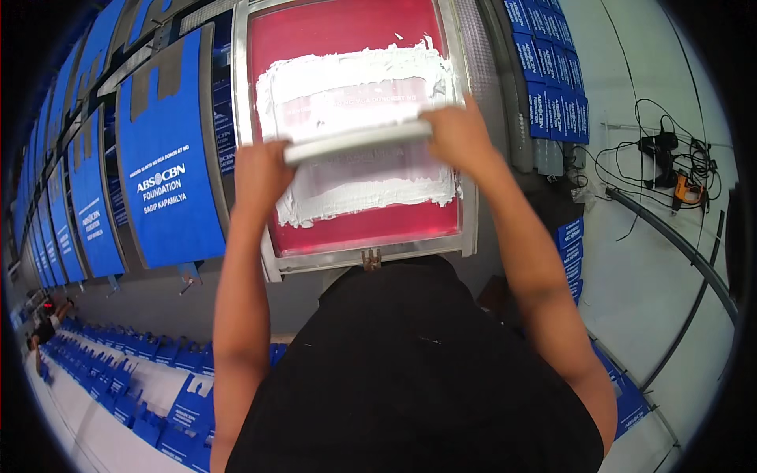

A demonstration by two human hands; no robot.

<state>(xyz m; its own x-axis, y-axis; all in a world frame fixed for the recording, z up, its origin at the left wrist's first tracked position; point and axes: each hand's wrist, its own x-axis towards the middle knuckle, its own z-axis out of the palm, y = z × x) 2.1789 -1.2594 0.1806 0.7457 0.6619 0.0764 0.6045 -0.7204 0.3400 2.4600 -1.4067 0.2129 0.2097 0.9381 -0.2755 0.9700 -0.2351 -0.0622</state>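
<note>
A squeegee (359, 140) with a pale bar handle lies across the screen-printing frame (465, 229). My left hand (264, 169) is closed round its left end and my right hand (457, 134) round its right end. Below the bar, the mesh inside the metal frame is red (296, 240) along its borders. Thick white ink (339, 67) is smeared in a ragged rectangle, heaviest along the far side and in a band nearer me. Between these bands the mesh shows pale pink with faint lettering. What lies beneath the screen is hidden.
Blue printed bags (169, 150) lie on boards in a long row at left. More blue bags (169, 410) spread over the floor behind. Stacked blue bags (548, 71) stand at right, near tangled black cables (662, 150) and an orange tool (688, 191). Another person (41, 335) is far left.
</note>
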